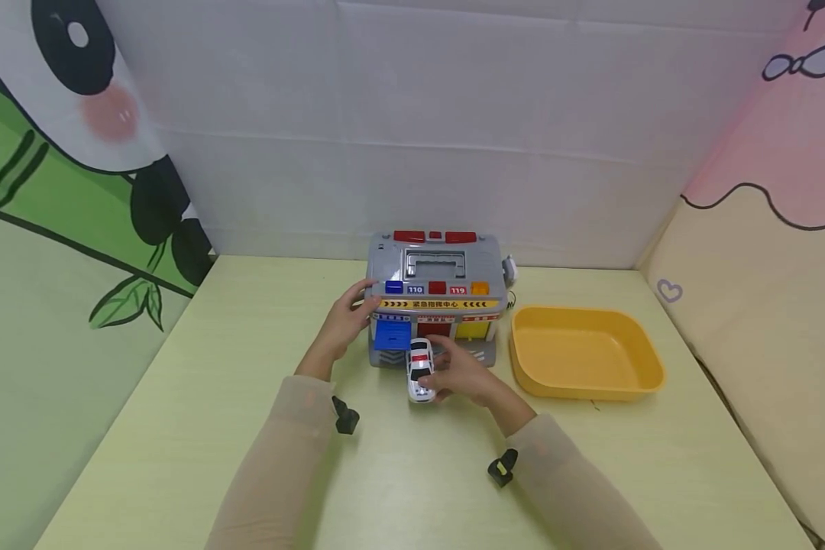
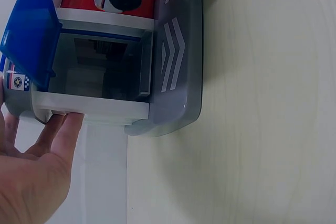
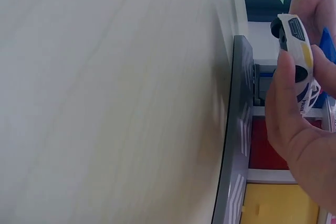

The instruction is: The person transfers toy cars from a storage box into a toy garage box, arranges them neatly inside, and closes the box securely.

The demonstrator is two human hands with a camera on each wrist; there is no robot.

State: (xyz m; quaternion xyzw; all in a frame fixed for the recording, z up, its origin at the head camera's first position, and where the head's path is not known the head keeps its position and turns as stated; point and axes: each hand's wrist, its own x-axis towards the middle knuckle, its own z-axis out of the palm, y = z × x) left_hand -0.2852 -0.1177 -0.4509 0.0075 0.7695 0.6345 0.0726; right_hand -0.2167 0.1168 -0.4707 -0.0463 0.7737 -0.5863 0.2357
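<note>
A grey toy emergency station (image 1: 436, 263) with a handle on its roof stands on the table. Its blue door (image 2: 32, 30) is swung up, baring a dark bay (image 2: 100, 66); the red door (image 1: 435, 329) and yellow door (image 1: 472, 331) are down. My left hand (image 1: 344, 328) holds the station at its left side, fingers by the roof edge and side wall. Before the station's front, my right hand (image 1: 464, 372) pinches a white toy police car (image 1: 420, 370) between thumb and fingers. In the right wrist view the car (image 3: 298, 51) is tilted, near the blue door.
To the right of the station sits a yellow tray (image 1: 584, 351). A white fabric backdrop (image 1: 419, 114) hangs behind the table (image 1: 399, 489). Printed side panels stand left and right. A small grey-white part (image 1: 509, 271) juts from the station's right side.
</note>
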